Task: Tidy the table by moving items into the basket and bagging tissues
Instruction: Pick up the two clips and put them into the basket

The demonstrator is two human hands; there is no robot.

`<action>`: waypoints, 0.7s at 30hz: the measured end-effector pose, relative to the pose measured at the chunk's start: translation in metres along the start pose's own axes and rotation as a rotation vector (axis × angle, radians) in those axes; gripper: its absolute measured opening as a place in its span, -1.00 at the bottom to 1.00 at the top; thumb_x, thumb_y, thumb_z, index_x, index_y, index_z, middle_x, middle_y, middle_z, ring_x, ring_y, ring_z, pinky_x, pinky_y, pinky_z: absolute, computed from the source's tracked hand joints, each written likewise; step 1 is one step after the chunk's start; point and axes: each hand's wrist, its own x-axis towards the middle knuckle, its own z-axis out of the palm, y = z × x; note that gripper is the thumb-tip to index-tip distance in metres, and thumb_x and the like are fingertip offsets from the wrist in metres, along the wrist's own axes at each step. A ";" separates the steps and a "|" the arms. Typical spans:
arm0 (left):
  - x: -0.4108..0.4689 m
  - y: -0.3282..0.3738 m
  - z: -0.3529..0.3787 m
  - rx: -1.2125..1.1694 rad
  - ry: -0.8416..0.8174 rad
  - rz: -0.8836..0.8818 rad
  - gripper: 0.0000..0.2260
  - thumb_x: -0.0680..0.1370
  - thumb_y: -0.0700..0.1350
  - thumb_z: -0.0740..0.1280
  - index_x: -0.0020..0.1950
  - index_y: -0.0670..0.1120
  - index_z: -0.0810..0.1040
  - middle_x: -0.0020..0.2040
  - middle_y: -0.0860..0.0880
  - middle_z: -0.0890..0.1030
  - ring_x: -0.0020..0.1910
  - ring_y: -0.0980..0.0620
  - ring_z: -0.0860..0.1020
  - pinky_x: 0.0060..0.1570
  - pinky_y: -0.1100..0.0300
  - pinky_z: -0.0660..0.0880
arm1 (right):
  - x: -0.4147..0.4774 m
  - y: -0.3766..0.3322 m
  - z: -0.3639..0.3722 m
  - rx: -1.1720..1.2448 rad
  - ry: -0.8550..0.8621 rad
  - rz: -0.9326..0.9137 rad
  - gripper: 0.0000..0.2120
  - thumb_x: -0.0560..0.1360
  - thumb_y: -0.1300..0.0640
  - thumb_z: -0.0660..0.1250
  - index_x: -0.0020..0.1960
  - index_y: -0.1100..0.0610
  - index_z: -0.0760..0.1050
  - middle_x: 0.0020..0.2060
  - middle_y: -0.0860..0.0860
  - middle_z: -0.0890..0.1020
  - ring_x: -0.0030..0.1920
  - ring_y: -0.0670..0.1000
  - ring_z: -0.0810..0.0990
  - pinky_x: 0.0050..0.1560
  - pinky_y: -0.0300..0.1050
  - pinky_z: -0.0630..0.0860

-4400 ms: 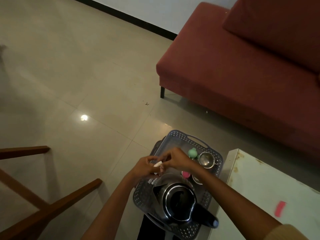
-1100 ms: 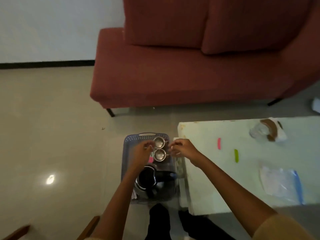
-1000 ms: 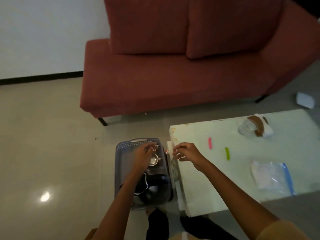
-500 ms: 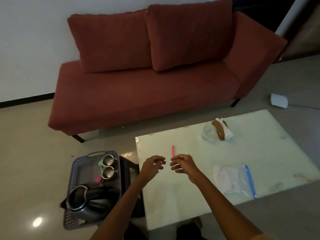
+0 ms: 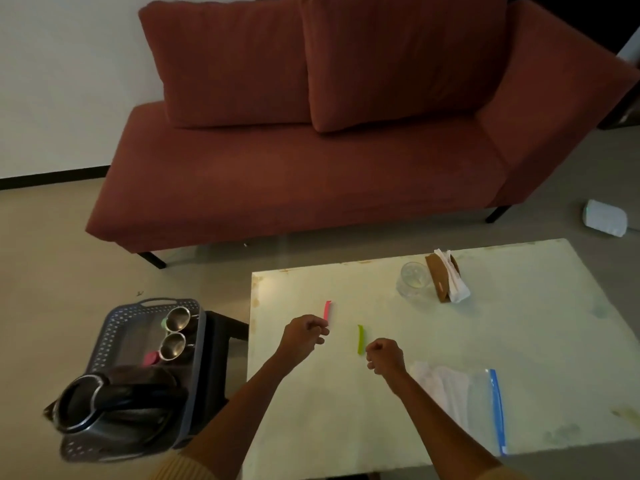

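A grey perforated basket (image 5: 114, 327) sits on a dark stool left of the white table (image 5: 536, 341). It holds a black kettle (image 5: 104, 403) and two steel cups (image 5: 176, 320). On the table lie a pink strip (image 5: 327, 310) and a green strip (image 5: 360, 339). My left hand (image 5: 303, 336) hovers with curled fingers just below the pink strip. My right hand (image 5: 384, 355) is curled right beside the green strip. Neither hand visibly holds anything. A clear zip bag (image 5: 460, 393) with white tissue inside lies to the right.
A drinking glass (image 5: 414, 278) and a brown holder with napkins (image 5: 446, 280) stand at the table's far side. A red sofa (image 5: 311, 168) runs behind the table. A white object (image 5: 605, 218) lies on the floor at right.
Both hands left the basket and swung right over the table. The view turned from the basket to the table and sofa. The hands have spread apart toward the two strips.
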 end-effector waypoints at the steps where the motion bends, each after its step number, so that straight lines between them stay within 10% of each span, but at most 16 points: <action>1: 0.013 -0.008 0.005 -0.011 0.011 -0.031 -0.78 0.51 -0.33 0.17 0.00 -0.16 0.57 -0.24 0.02 0.61 -0.44 0.24 0.54 -0.38 0.37 0.40 | 0.017 0.011 0.007 -0.052 0.008 -0.014 -0.71 0.42 0.29 0.18 -0.44 0.06 0.42 -0.35 0.11 0.56 -0.38 0.08 0.54 -0.34 -0.13 0.44; 5: 0.057 -0.043 0.028 -0.071 0.095 -0.123 -0.78 0.49 -0.35 0.17 -0.04 -0.20 0.58 -0.31 0.01 0.59 -0.55 0.26 0.49 -0.51 0.48 0.33 | 0.073 0.039 0.031 -0.286 0.006 -0.069 -0.77 0.44 0.28 0.19 -0.35 0.06 0.44 -0.12 0.18 0.66 -0.05 0.18 0.61 -0.14 -0.10 0.45; 11: 0.079 -0.085 0.063 -0.121 0.077 -0.175 -0.74 0.49 -0.35 0.15 -0.24 -0.07 0.53 -0.31 -0.01 0.59 -0.47 0.17 0.51 -0.52 0.48 0.33 | 0.112 0.060 0.063 -0.612 -0.096 -0.203 -0.57 0.53 0.12 0.19 0.40 0.01 0.30 0.33 0.11 0.29 0.30 0.13 0.37 0.23 -0.02 0.42; 16: 0.074 -0.104 0.073 -0.138 0.039 -0.215 -0.75 0.48 -0.33 0.15 -0.23 -0.06 0.54 -0.29 0.00 0.60 -0.44 0.15 0.52 -0.49 0.42 0.35 | 0.114 0.076 0.077 -0.817 0.017 -0.254 -0.62 0.56 0.15 0.10 0.37 0.10 0.28 0.38 0.05 0.22 0.29 0.12 0.29 0.15 -0.02 0.46; 21: 0.070 -0.102 0.061 -0.242 0.043 -0.266 -0.79 0.52 -0.31 0.15 -0.10 -0.13 0.56 -0.24 -0.02 0.62 -0.34 0.07 0.55 -0.35 0.29 0.40 | 0.106 0.057 0.076 -0.365 0.027 -0.264 -0.68 0.53 0.30 0.14 0.25 0.21 0.46 0.23 0.12 0.47 0.17 0.13 0.50 0.07 -0.09 0.43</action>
